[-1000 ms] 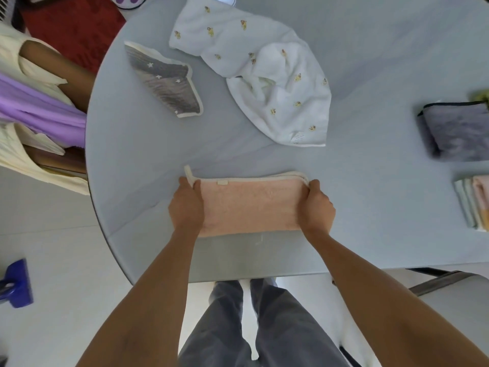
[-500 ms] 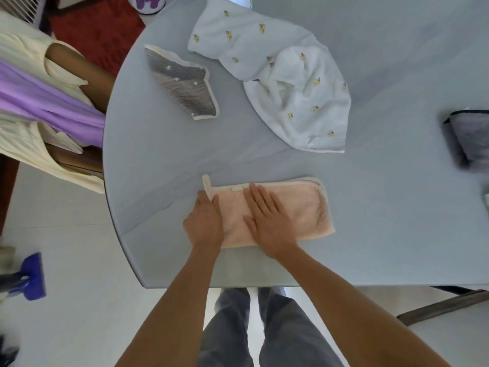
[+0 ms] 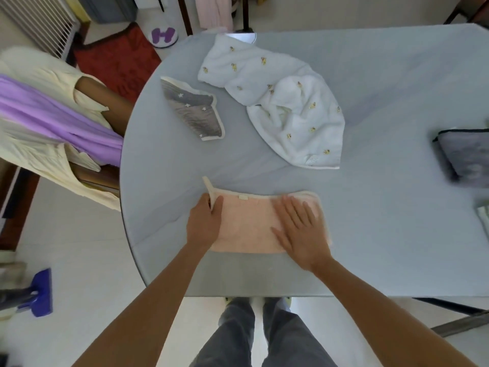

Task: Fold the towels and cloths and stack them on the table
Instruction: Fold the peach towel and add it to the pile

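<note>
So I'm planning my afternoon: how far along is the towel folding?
Done: a folded grey towel lies at the table's right edge. In hand: the pink towel, the left hand pinching its left edge, the right hand flat on it. Left: the white printed towel and grey star cloth, both unfolded.

Open tabletop ahead of my hands, cloths farther out

Beyond my left hand [image 3: 203,223] and right hand [image 3: 301,231] I see bare table [image 3: 383,83], then the grey star cloth [image 3: 194,111] past the left and the crumpled white towel [image 3: 288,107] past the right; a folded grey towel [image 3: 465,154] blocks the far right, with clear table between.
</note>
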